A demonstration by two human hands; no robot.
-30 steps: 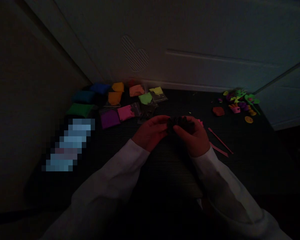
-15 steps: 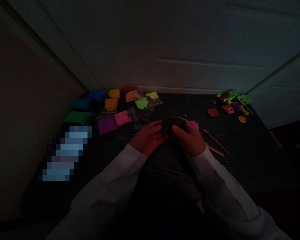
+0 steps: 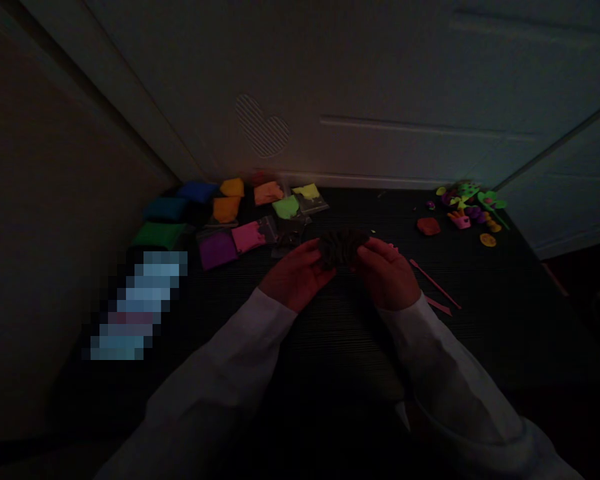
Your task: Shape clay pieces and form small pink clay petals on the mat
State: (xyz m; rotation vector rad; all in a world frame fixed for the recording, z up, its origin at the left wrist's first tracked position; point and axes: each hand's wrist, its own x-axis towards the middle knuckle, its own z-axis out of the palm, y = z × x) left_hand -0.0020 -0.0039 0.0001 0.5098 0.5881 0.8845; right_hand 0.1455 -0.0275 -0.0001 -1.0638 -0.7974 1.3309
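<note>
Between my two hands is a dark lump of modelling clay (image 3: 344, 247) with a ridged, folded surface, held just above the black table. My left hand (image 3: 296, 275) grips its left end, thumb on top and fingers beneath. On the other end, my right hand (image 3: 389, 272) is closed with its thumb against the clay. Partly behind the right hand shows a bit of pink clay (image 3: 393, 247). To its right lie a thin pink modelling stick (image 3: 436, 284) and a flat pink tool (image 3: 440, 306), whose near end the hand and sleeve hide.
Packets of coloured clay, such as purple (image 3: 217, 251), pink (image 3: 249, 236) and green (image 3: 159, 235), cover the back left. A blurred-out bright panel (image 3: 135, 307) lies in front of them. At the back right are a red lump (image 3: 429, 227) and small clay figures (image 3: 461, 220). A wall (image 3: 390, 157) stands behind.
My right hand has shifted slightly right along the dark clay, and its thumb has moved outward. More of the clay's ridges show now. The left hand stays nearly in place.
</note>
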